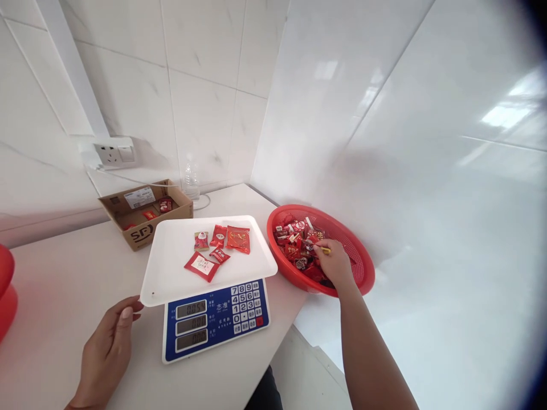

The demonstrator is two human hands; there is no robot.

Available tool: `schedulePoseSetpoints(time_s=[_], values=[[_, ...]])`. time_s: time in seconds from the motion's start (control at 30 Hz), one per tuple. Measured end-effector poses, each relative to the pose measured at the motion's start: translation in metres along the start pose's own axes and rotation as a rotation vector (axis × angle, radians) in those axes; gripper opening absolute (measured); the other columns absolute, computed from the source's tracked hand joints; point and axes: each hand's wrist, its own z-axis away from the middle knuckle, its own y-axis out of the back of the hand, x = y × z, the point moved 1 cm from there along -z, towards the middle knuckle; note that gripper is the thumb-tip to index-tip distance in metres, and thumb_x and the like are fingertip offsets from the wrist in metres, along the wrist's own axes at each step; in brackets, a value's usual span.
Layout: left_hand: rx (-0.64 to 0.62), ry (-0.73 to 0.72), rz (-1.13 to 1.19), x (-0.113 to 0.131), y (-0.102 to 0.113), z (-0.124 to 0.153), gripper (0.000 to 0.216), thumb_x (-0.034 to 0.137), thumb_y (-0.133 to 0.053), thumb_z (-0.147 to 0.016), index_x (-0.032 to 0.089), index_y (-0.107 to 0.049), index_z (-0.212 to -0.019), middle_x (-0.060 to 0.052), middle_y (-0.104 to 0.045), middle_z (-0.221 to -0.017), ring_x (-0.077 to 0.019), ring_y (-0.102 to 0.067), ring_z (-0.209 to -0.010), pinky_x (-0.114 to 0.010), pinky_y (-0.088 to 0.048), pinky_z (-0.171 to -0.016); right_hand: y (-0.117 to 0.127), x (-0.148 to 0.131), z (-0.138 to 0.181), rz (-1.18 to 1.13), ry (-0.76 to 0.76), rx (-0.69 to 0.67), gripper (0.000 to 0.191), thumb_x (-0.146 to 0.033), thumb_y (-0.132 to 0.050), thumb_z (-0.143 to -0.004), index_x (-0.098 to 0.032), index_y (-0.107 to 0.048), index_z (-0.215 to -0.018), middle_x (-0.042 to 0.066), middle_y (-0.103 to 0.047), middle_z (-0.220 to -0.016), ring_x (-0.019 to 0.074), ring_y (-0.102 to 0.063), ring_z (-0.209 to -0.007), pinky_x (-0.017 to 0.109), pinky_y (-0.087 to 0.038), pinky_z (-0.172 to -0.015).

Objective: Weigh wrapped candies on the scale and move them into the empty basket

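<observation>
On a digital scale [216,322] rests a white tray [171,279] bearing several red wrapped candies [238,239], lying apart. My left hand [106,347] is beside the tray's near left corner, its fingers loosely bent and holding nothing; whether the fingertips touch the rim I cannot tell. To the right, a red plastic basket [363,273] is part full of wrapped candies [294,250]. My right hand [335,262] reaches into it, its fingers pinched on a small wrapped candy with a yellow edge [325,250]. The hand hides part of the pile.
A cardboard box [179,208] holding a few red packets stands behind the scale. Near the wall are a clear plastic bottle [191,179], a cable and a socket [113,154]. Red plastic [5,290] shows at the left edge. Walls close in behind and right.
</observation>
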Motion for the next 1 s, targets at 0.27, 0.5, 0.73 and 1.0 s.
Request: schedulePoseSetpoints(time_s=[0.27, 0.5, 0.73, 1.0], values=[[-0.001, 0.005, -0.013, -0.001, 0.001, 0.0, 0.04, 0.054, -0.035, -0.083, 0.025, -0.055, -0.102, -0.005, -0.065, -0.097, -0.0246, -0.064, -0.086, -0.039, -0.051, -0.074, -0.007, 0.006, 0.002, -0.24, -0.059, -0.096, 0.017, -0.036, -0.047, -0.078, -0.024, -0.054, -0.087, 0.005, -0.065, -0.084, 0.0201, -0.062, -0.062, 0.036, -0.049, -0.059], [0.007, 0.009, -0.012, 0.002, 0.0, 0.0, 0.042, 0.056, -0.035, -0.082, 0.025, -0.055, -0.101, -0.006, -0.065, -0.097, -0.0242, -0.065, -0.085, -0.039, -0.051, -0.075, -0.002, 0.003, 0.004, -0.158, -0.011, -0.116, 0.026, -0.03, -0.036, -0.082, -0.025, -0.059, -0.093, 0.003, -0.066, -0.082, 0.0206, -0.061, -0.064, 0.037, -0.048, -0.066], [0.022, -0.04, -0.016, -0.006, 0.001, -0.001, 0.042, 0.055, -0.035, -0.083, 0.024, -0.056, -0.102, -0.005, -0.066, -0.096, -0.0218, -0.066, -0.081, -0.034, -0.053, -0.07, -0.001, 0.001, 0.001, -0.115, 0.011, -0.038, 0.03, -0.033, -0.041, -0.082, -0.022, -0.061, -0.1, 0.007, -0.066, -0.102, 0.0238, -0.06, -0.09, 0.04, -0.044, -0.081], [0.025, -0.052, -0.015, -0.004, 0.001, 0.0, 0.039, 0.053, -0.036, -0.084, 0.024, -0.056, -0.101, -0.005, -0.067, -0.096, -0.0209, -0.066, -0.081, -0.033, -0.053, -0.069, 0.004, -0.001, 0.003, -0.099, 0.014, 0.046, 0.024, -0.04, -0.052, -0.074, -0.021, -0.059, -0.087, 0.007, -0.065, -0.09, 0.0233, -0.057, -0.083, 0.038, -0.042, -0.078]])
